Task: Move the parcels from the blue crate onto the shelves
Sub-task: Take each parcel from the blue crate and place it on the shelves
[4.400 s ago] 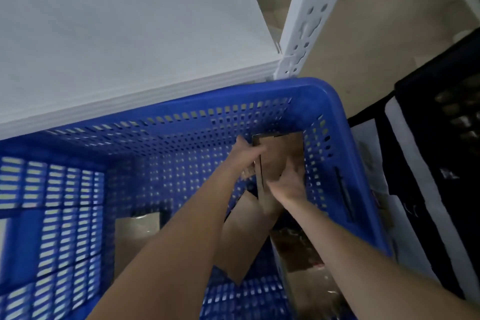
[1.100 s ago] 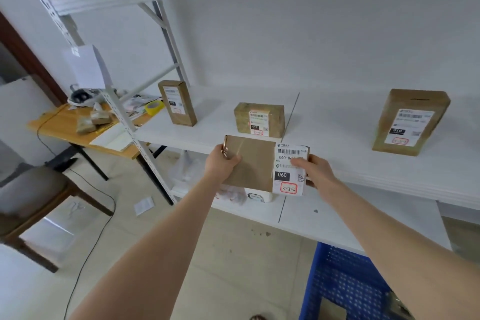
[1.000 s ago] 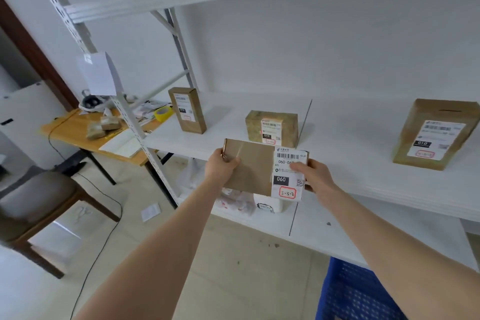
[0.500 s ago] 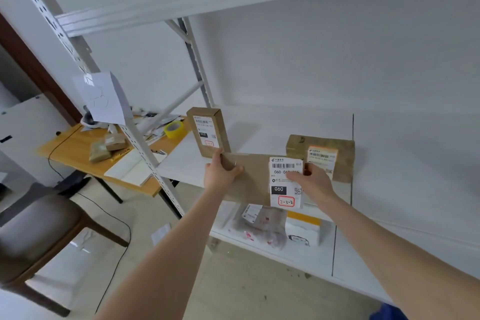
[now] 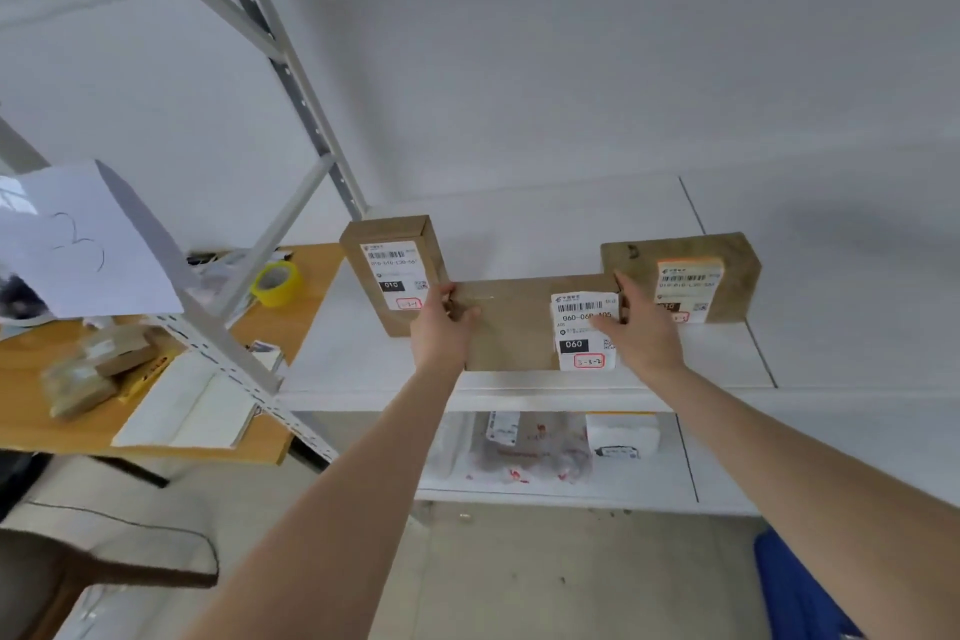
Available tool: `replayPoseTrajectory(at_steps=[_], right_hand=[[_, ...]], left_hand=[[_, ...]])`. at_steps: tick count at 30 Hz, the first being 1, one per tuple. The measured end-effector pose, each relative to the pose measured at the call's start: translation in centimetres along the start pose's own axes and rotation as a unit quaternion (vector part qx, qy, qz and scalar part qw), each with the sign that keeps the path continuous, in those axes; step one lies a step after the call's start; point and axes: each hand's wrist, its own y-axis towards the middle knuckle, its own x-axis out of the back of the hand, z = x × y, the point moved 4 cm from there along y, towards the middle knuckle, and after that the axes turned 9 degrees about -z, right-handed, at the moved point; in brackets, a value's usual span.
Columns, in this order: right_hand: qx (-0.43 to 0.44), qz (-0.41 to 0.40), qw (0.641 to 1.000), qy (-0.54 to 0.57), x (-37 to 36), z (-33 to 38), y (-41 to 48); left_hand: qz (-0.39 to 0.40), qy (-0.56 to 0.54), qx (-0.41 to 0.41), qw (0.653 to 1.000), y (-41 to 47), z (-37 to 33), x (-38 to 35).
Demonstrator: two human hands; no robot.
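1. A person's two bare arms reach forward to a white metal shelving rack against a white wall.
2. Both hands hold a flat brown cardboard parcel (image 5: pixel 511 322) upright, its broad face towards the camera. A white shipping label on its right part reads "060".
3. The left hand (image 5: pixel 441 327) grips the parcel's left end, fingers curled round the upper corner and thumb on the front face.
4. The right hand (image 5: pixel 641 327) grips the right end, thumb pressed on the label and fingers curled behind the edge.
5. The parcel is at the front edge of the white shelf board (image 5: pixel 353 359); whether it rests on the board cannot be told.
6. Behind it on the same board stand a tall brown cardboard box (image 5: pixel 395 270) to the left and a low brown cardboard box (image 5: pixel 685 276) to the right, both labelled.
7. The lower white shelf (image 5: pixel 727 457) carries a clear plastic bag parcel (image 5: pixel 524 452) and a small white box (image 5: pixel 621 434).
8. A corner of the blue plastic crate (image 5: pixel 795 592) shows on the floor at lower right.
9. At left, an orange-brown wooden table (image 5: pixel 311 296) bears a yellow roll of tape (image 5: pixel 277 282); a white sheet of paper (image 5: pixel 88 244) hangs on the rack's post.
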Motion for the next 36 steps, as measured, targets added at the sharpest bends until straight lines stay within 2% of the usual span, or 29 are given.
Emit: replayPoseTrajectory(at_steps=[8,16,29,36], right_hand=[[-0.017,-0.075,0.995,-0.07,-1.8,-0.9,-0.9],[-0.031,-0.11,0.992,-0.05,-1.0,0.2,-1.1],[0.01,-0.101,0.994,-0.039,-1.9,1.0,-2.2],[0.0,-0.065,0.995,-0.07,-2.4,0.9,-2.9]], left_hand=[[0.02,-0.028,-0.023,0.999,1.1,1.7,-0.7],[0.008,-0.053,-0.026,0.998,1.4,1.3,-1.4],[0.005,-0.057,-0.016,0.998,1.2,3.1,-0.8],[0.037,0.014,-0.057,0.998,0.5,3.5,-0.7]])
